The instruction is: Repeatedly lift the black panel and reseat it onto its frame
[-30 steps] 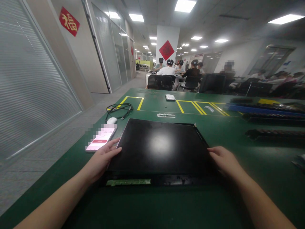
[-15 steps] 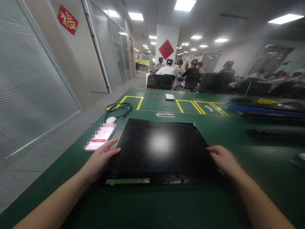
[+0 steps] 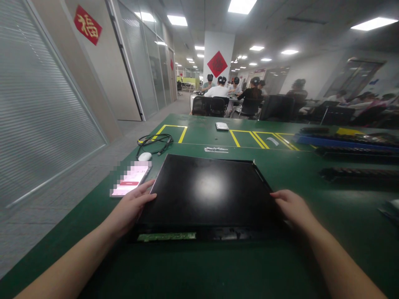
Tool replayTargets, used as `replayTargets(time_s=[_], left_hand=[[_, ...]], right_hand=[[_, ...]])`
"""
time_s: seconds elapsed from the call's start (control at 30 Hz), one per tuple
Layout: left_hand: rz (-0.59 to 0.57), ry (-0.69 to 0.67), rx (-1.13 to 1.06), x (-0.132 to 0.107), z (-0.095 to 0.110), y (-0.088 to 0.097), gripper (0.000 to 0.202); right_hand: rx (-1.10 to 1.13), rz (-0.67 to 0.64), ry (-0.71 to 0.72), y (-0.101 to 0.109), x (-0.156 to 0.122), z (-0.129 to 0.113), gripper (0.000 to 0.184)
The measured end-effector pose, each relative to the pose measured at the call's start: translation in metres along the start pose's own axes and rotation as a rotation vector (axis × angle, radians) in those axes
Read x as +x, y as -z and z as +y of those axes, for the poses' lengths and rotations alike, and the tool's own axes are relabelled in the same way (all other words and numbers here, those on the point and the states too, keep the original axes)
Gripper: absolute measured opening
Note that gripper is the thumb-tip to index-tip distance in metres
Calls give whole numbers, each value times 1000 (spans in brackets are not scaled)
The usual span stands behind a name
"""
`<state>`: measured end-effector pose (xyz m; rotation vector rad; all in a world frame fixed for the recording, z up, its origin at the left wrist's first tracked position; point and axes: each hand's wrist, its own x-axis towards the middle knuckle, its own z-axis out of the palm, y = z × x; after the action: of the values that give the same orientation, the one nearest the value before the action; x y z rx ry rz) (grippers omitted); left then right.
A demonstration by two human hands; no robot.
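Observation:
A black, glossy display panel (image 3: 199, 191) lies before me, a ceiling light mirrored in its surface. Along its near edge runs a dark strip with a green circuit board (image 3: 166, 236) at the left. My left hand (image 3: 132, 205) grips the panel's left edge, thumb on top and some fingers along the side. At the right edge, my right hand (image 3: 289, 205) pinches the panel, with the thumb above and the other fingers mostly hidden below. Just beyond my left hand lies a phone (image 3: 129, 185) with a lit, partly pixelated screen.
The green table (image 3: 199, 270) carries yellow tape lines. A white mouse (image 3: 145, 156) and a coiled black cable (image 3: 156, 143) lie at the left. Farther back is a small white packet (image 3: 222, 126). Dark strips (image 3: 346, 176) lie at the right. Several people sit at a desk beyond.

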<state>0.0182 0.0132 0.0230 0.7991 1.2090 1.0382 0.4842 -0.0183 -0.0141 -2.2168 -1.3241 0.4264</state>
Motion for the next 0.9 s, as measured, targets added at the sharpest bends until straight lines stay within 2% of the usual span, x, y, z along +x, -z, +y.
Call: replayTargets(time_s=[0.17,0.47,0.6,0.73,0.9], left_hand=[[30,-1,8,-4,3,-6,66],[-34,-42,43,-3,0,-3,70],[-52,-35,58,-3,0,-2,65],[-69,-37,62,-1,-2,-1,69],[-31,-35,36,-2,-2,-3,73]], right_hand=[[14,5,0,-1,2,2,29],[54,-24,-15,-7,5,14,35],[36,-18,-4,-6,5,12,33],[29,-29,-19,-4,4,8,33],[53,-25,-13,-3,2,8,32]])
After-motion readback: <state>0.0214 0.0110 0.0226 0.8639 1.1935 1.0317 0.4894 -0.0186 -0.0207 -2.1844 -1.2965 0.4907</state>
